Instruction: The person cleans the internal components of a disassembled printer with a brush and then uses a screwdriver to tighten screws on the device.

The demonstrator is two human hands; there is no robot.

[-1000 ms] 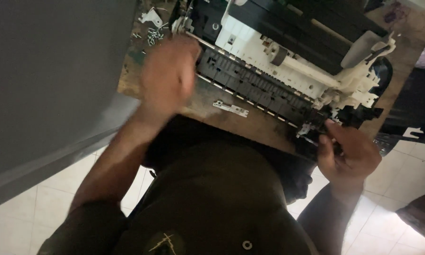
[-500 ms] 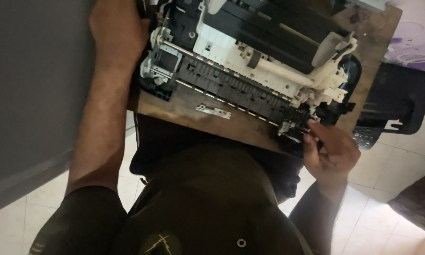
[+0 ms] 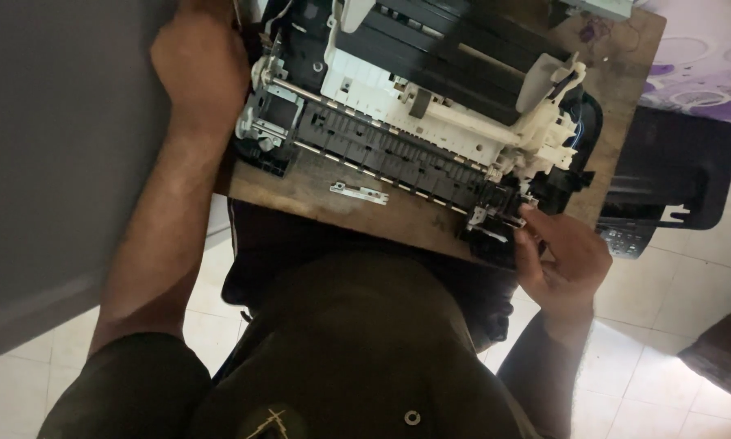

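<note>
An opened printer mechanism [image 3: 414,106] of white and black plastic with a metal rod lies on a small wooden table [image 3: 398,215]. My left hand [image 3: 199,73] is closed against the printer's left end, by the gear block; what its fingers grip is hidden. My right hand [image 3: 561,256] reaches the near right corner, its fingertips touching a small black and white part there. A small flat metal piece [image 3: 359,192] lies loose on the wood in front of the printer.
A black printer cover with a button panel [image 3: 666,183] sits on the floor to the right of the table. A grey wall or panel [image 3: 56,162] fills the left side. Pale floor tiles [image 3: 650,358] lie below. A patterned cloth [image 3: 707,65] is at top right.
My left hand moved from the front middle of the printer up to its left end. My right hand stayed at the near right corner. The camera view shifted slightly.
</note>
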